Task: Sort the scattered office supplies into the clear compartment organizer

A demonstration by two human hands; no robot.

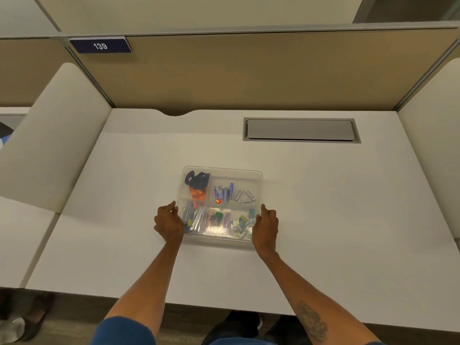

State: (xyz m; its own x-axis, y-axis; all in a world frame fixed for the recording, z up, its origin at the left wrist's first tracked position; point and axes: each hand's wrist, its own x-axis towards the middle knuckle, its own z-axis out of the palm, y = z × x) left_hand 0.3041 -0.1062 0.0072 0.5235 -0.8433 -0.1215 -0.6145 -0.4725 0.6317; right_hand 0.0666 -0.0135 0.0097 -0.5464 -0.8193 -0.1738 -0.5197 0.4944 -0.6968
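**A:** Head view first. Where does the organizer (221, 169) sit, and who has hold of it?

**B:** Flat on the white tabletop (323, 207), about the middle, a little toward the person. The left hand (168, 223) grips its left wall with the fingers curled against the side. The right hand (265, 226) grips the right wall, thumb up by the rim. Both hold toward the near end of the side walls.

**A:** And the supplies?

**B:** All that I can see lie inside the compartments: pens (191, 216) near left, blue boxes (224, 191) in the far middle, a black-and-orange item far left. The small packets near right are too blurred to name.

**A:** So the step in hand is squaring or shifting the tray, I'd judge, with the sorting about finished.

**B:** Agreed. To do it well, keep the tray level and slide it rather than lift. Both holds sit toward the near end, so a lift could tip the far side down and mix the small pieces. Equal pressure from both sides, slow, and don't squeeze — thin clear walls probably flex.
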